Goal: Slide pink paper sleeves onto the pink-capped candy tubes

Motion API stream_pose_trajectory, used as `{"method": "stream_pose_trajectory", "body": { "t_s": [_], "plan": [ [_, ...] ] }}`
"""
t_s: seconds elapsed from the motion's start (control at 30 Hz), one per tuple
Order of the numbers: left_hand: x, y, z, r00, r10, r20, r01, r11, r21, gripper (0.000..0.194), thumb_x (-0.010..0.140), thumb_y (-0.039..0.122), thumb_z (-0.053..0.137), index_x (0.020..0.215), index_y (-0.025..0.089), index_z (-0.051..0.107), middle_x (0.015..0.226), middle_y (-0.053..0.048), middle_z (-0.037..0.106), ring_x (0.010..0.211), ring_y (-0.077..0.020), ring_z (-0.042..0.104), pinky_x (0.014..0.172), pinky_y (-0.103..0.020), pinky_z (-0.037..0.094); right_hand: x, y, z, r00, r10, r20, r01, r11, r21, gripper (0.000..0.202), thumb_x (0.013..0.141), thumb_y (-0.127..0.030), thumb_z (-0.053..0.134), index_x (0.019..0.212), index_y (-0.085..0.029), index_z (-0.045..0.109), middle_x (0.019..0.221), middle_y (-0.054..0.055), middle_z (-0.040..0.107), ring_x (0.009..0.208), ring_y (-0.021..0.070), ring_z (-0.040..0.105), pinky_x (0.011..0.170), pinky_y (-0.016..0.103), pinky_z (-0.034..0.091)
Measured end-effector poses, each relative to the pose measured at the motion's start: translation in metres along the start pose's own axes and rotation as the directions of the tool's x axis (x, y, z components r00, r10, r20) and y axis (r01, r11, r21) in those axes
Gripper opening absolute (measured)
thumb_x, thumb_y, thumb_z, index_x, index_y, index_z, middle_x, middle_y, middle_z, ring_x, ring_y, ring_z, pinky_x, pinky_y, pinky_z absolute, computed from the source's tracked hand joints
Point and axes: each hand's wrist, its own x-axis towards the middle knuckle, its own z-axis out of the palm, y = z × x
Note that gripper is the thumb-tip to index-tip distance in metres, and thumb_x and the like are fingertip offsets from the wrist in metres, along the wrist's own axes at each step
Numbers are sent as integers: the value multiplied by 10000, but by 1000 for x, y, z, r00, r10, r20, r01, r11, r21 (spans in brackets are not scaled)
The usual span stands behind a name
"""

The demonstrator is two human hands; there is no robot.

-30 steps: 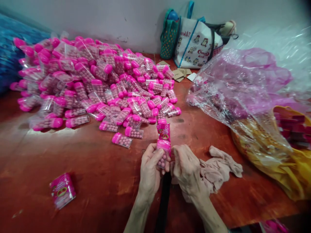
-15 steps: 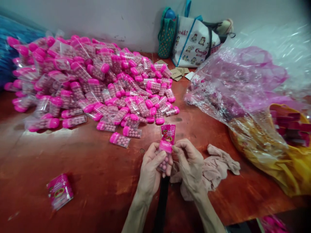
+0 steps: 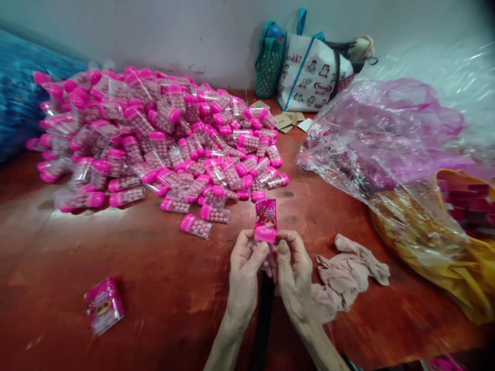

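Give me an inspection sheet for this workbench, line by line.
Surface: red-brown wooden table, worn and bare near the front edge.
Job's things: pink-labelled candy packet, held upright above the table by both hands.
Clutter: big heap of pink-capped candy tubes at back left; loose pink label stack front left; beige cloth beside the right hand; crumpled clear plastic bag over a yellow bag at right.
Grippers: left hand and right hand both pinch the packet's lower end.
Cables: nothing seen.
Surroundings: white wall; printed tote bag and green bag against it; blue sheet far left.
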Motion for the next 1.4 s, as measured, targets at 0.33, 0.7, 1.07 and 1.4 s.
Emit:
{"method": "stream_pose_trajectory", "body": {
  "t_s": [0.33, 0.7, 1.07, 1.4],
  "plan": [
    [-4, 17, 1, 964, 267, 6, -231, 825, 516, 141, 798, 259, 582, 903, 176, 623, 870, -42, 629, 815, -169, 576, 736, -234, 438, -2, -12, -17, 969, 204, 137, -230, 949, 217, 196, 899, -364, 442, 874, -193, 534, 779, 9, 601, 680, 141, 557, 610, 234, 454],
    [-6, 19, 15, 976, 83, -200, -70, 995, 70, 210, 720, 324, 662, 619, 149, 605, 470, 45, 569, 329, -62, 430, 339, -176, 317, -22, -17, -17, 912, 244, 329, -359, 862, 357, 274, 865, -432, 476, 1000, -199, 525, 709, -14, 591, 524, 110, 552, 478, 203, 474],
    [-5, 28, 7, 953, 133, -272, -164, 982, -95, 151, 613, 234, 762, 616, 121, 661, 559, 18, 642, 525, -86, 572, 540, -188, 456, -22, -16, -29, 933, 205, 294, -286, 921, 265, 235, 846, -418, 516, 872, -186, 545, 607, -49, 505, 482, 85, 469, 432, 174, 372],
    [-5, 25, -2, 964, -62, -257, -15, 958, -287, 42, 743, 162, 648, 727, 124, 654, 663, -12, 672, 580, -104, 600, 578, -226, 502, -31, -27, -20, 999, -34, 40, 30, 995, 94, 67, 777, -191, 603, 827, -191, 558, 707, -21, 554, 565, 107, 484, 508, 210, 396]
  ]
}}
